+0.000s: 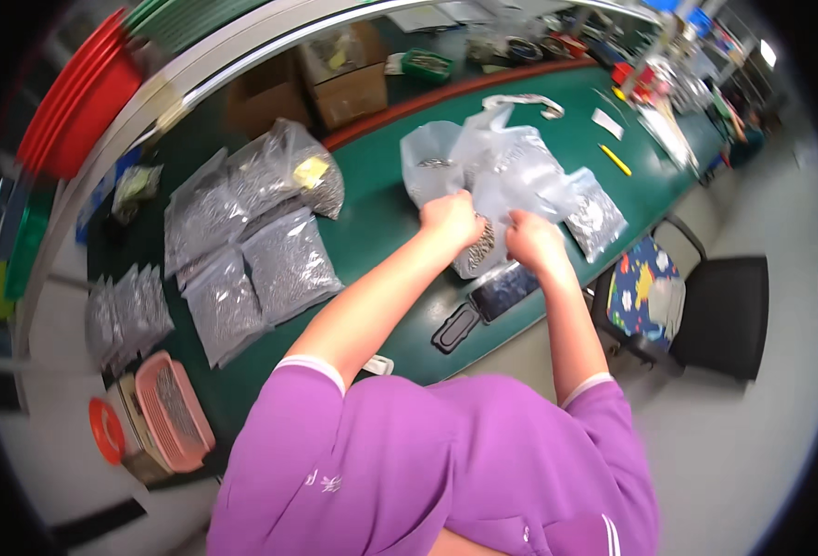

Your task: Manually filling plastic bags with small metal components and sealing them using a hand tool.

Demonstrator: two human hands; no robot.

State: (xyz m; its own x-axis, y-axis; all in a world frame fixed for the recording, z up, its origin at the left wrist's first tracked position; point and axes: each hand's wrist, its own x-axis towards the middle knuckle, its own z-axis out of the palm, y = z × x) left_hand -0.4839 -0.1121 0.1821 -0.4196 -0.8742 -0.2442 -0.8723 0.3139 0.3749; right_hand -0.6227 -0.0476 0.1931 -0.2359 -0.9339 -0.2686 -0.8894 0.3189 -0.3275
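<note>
A clear plastic bag point(472, 264) with small metal parts in its bottom sits on the green table in front of me. My left hand point(453, 221) is closed on the left side of its plastic. On the other side, my right hand point(534, 239) has its fingers curled in against the bag; the fingertips are partly hidden. Just beyond my hands, more clear bags point(520, 153) lie bunched together, one standing open with metal parts inside. A flat bag of shiny parts point(596, 218) lies to the right of my right hand.
Several filled bags point(289, 259) cover the table's left side. Near its front edge lie a phone point(504, 292) and a black oval case point(455, 328). A pink basket point(173, 408) stands at the left, a yellow pen point(616, 160) lies far right, and a chair point(719, 315) stands at the right.
</note>
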